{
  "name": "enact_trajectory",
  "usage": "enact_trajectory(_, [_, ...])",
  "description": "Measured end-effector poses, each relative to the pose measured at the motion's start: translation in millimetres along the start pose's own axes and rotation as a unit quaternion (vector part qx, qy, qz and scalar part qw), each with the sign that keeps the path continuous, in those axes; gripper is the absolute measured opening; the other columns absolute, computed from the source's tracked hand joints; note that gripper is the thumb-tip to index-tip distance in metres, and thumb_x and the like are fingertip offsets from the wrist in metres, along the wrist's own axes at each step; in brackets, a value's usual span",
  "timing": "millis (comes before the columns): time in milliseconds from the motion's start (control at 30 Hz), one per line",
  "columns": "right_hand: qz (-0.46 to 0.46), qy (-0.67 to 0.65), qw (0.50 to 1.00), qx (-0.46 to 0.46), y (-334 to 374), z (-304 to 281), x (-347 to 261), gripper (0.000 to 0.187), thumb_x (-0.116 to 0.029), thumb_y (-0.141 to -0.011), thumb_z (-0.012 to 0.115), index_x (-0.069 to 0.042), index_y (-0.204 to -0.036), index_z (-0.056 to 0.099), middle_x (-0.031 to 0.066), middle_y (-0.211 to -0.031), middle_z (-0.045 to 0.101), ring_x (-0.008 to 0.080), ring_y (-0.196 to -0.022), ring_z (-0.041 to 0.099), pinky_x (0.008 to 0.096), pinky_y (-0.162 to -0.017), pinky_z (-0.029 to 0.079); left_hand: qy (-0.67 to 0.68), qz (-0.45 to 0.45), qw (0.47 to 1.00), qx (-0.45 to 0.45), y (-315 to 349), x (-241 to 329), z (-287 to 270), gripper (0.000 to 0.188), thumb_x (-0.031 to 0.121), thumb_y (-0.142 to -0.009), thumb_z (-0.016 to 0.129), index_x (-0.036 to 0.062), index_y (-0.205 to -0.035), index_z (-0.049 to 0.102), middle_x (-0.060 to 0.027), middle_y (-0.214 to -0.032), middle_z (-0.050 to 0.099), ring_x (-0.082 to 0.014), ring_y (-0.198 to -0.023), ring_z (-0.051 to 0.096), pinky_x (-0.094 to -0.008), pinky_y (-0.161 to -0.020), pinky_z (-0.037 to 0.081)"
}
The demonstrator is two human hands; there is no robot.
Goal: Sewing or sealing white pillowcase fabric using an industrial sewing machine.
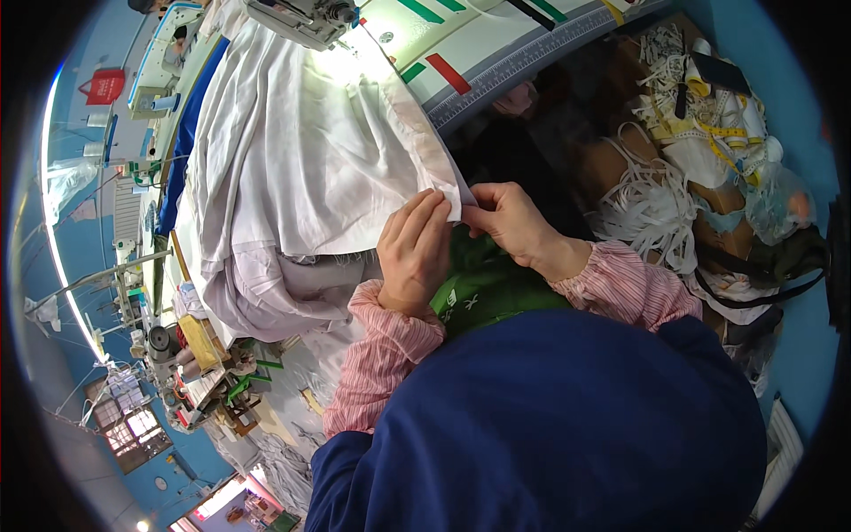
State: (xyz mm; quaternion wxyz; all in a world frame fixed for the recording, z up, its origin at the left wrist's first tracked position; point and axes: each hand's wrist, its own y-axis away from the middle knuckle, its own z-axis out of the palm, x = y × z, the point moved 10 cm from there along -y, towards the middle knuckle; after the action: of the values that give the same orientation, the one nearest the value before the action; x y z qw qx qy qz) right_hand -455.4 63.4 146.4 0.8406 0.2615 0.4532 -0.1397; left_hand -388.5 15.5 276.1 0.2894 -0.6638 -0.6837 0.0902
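A large piece of white fabric runs down toward me from the lit sewing machine, in loose folds with a frayed lower edge. My left hand is closed on the fabric's near corner, fingertips pressed on top of it. Just to its right, my right hand pinches the same corner between thumb and forefinger, where the edge looks folded over. Fingertips of both hands almost meet there. The fabric's far end lies under the machine head; the needle area is washed out by the bright lamp.
A ruler strip borders the machine table, with coloured tape pieces beside it. At right lie a heap of white tape, thread spools and a yellow tape measure. Green cloth covers my lap. Other machines stand left.
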Motion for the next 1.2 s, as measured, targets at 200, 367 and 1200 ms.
enact_trajectory(200, [-0.033, 0.024, 0.999, -0.003, 0.0, 0.8, -1.9, 0.010, -0.007, -0.088, 0.064, 0.003, -0.086, 0.066, -0.0008, -0.071, 0.060, 0.0050, -0.062, 0.051, 0.0192, -0.057, 0.041, -0.031, 0.005, 0.999, -0.014, 1.2, 3.4, 8.8, 0.028, -0.004, -0.068, 0.066, -0.0010, -0.095, 0.065, -0.0125, -0.102, 0.066, -0.0279, -0.095, 0.065, -0.0364, -0.078, 0.053])
enact_trajectory(367, [-0.036, 0.060, 0.998, 0.007, 1.8, 1.2, -6.7, 0.010, -0.006, -0.088, 0.063, 0.002, -0.083, 0.065, -0.0020, -0.068, 0.058, 0.0046, -0.061, 0.049, 0.0198, -0.055, 0.040, -0.019, 0.003, 1.000, -0.007, 3.5, 2.7, 10.9, 0.028, -0.005, -0.068, 0.066, -0.0019, -0.096, 0.065, -0.0134, -0.101, 0.066, -0.0288, -0.095, 0.065, -0.0363, -0.078, 0.053])
enact_trajectory(1200, [0.149, 0.043, 0.986, -0.066, -1.6, 3.4, 1.0, 0.011, -0.008, -0.088, 0.059, 0.002, -0.088, 0.066, 0.0044, -0.074, 0.064, 0.0097, -0.059, 0.056, 0.0230, -0.052, 0.045, -0.001, 0.096, 0.995, -0.015, -4.0, 3.1, 18.0, 0.032, 0.004, -0.060, 0.063, -0.0011, -0.092, 0.064, -0.0104, -0.092, 0.063, -0.0265, -0.087, 0.064, -0.0355, -0.071, 0.053])
